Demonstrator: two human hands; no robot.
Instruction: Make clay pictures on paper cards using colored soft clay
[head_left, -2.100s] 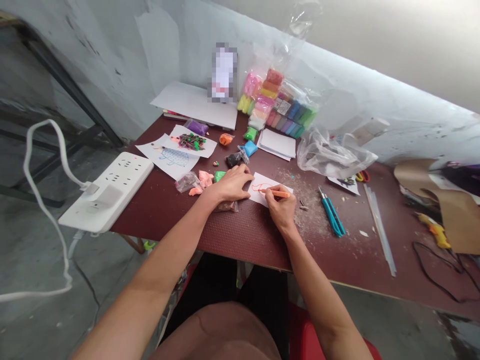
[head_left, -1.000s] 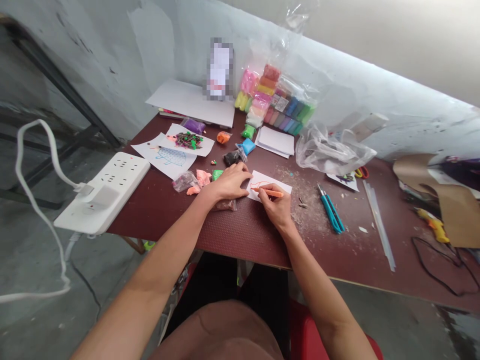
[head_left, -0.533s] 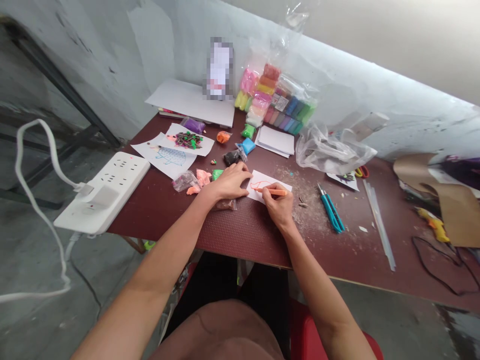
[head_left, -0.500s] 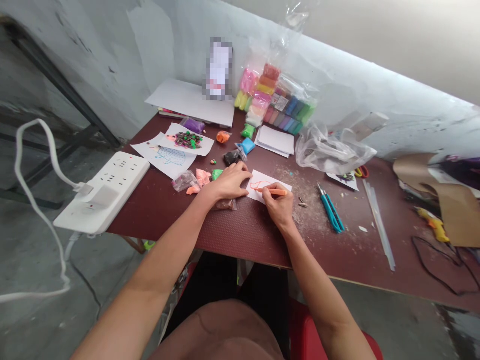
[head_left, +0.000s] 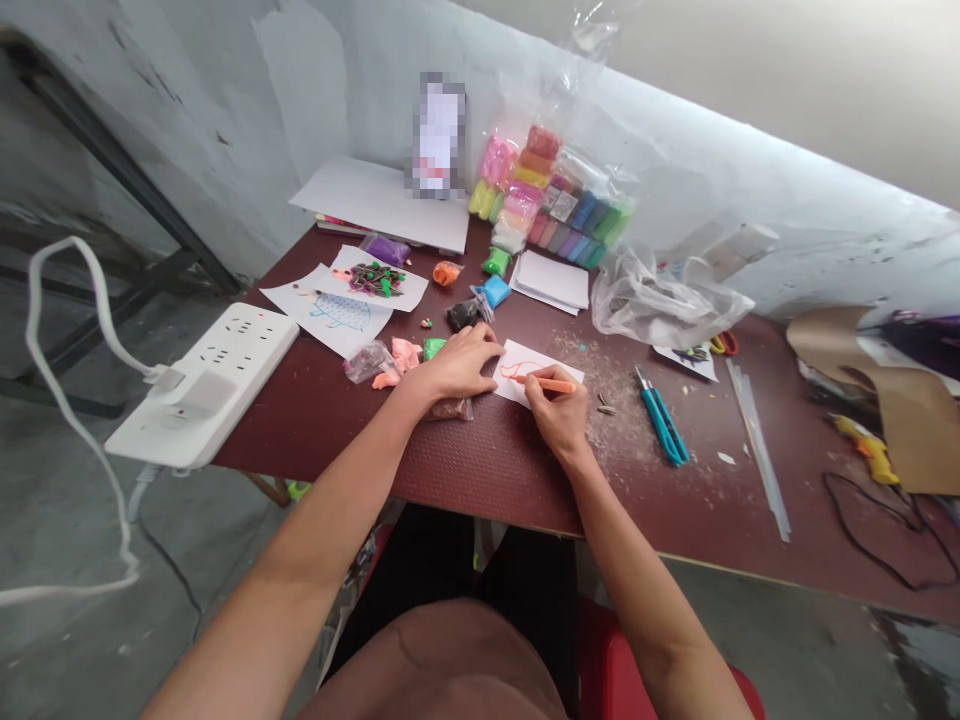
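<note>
An orange marker is gripped in my right hand, its tip down on a small white paper that bears an orange outline. My left hand lies with fingers stretched out, its fingertips at the paper's left edge. Under and around that hand are small packs of modelling clay: a green lump, a brown pack and a black pack. Peach clay sits left of my wrist. Part of the drawing is hidden by my right fingers.
A white power strip overhangs the table's left edge. Teal-handled cutters, clear glue sticks and a yellow glue gun lie to the right. Farther back are drawings, stacked paper, bagged clay and a plastic bag.
Hardly anything differs. Both hands keep their places, and the marker tip stays at the left part of the orange outline.
</note>
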